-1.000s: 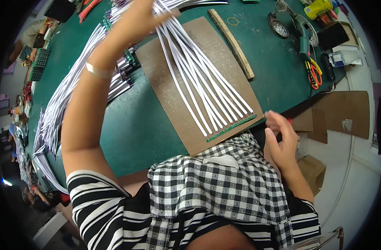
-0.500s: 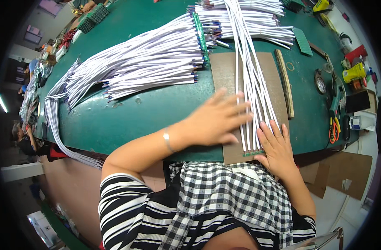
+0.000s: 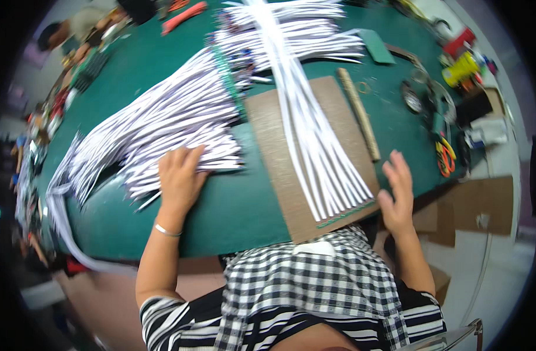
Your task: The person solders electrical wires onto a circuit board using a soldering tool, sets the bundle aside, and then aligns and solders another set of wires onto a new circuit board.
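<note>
White cables (image 3: 323, 158) run lengthwise over a brown board (image 3: 274, 169), their near ends lined up at a narrow green strip (image 3: 344, 215). My right hand (image 3: 398, 196) is open beside the board's right edge, fingers raised and spread, holding nothing. At the left, my left hand (image 3: 183, 178) rests on the near edge of a thick pile of white cables (image 3: 168, 126). Its fingers lie over the cables with the thumb apart, not closed round any. Another long green strip (image 3: 228, 82) stands along that pile's right end.
Beyond the board lie more white cables (image 3: 306, 29) and a green plate (image 3: 376, 47). A wooden stick (image 3: 358, 111) lies right of the board, near a round metal-rimmed thing (image 3: 411, 96) and orange-handled pliers (image 3: 445, 159). A person (image 3: 74, 32) is at the far left.
My left hand has left the cables on the board and moved left onto the cable pile. My right hand has lifted off the cable ends to the right. The view has shifted.
</note>
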The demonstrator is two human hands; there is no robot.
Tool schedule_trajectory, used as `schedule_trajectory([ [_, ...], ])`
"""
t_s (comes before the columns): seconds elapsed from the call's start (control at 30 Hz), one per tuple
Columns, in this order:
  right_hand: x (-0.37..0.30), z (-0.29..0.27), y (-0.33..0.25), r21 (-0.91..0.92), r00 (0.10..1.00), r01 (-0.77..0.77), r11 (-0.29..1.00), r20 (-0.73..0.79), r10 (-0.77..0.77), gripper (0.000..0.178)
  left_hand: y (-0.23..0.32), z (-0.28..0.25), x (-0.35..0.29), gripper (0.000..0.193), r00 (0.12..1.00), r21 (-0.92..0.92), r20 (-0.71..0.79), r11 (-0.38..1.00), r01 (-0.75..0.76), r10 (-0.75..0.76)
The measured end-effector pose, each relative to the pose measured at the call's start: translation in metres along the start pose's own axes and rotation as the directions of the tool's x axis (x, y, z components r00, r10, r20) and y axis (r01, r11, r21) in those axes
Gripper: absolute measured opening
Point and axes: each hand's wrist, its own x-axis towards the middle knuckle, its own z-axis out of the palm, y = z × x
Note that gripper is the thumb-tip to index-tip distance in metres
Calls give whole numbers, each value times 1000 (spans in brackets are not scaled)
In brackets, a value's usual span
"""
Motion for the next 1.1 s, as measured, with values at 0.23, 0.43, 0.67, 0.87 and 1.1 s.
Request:
schedule_trajectory([
  [0.23,14,-46,98,660,525,-363,658,-439,730,47,8,9,9,51,998,7,-59,999,-37,38],
  [0.43,43,-75,118,368,518,-757,540,-165,839,60,31,-17,-13,54,996,-88,86,996,15,-7],
  [0.67,80,-98,178,421,454,-809,409,6,891,55,41,-11,-5,49,994,-226,75,973,-55,74],
  [0.87,91,-88,190,724,478,-609,323,10,878,28,35,10,4,36,997,-161,-70,987,-28,16],
  [1.1,62,-95,185,777,482,-33,628,-538,691,19,36,7,21,27,992,-175,-112,981,-78,59],
])
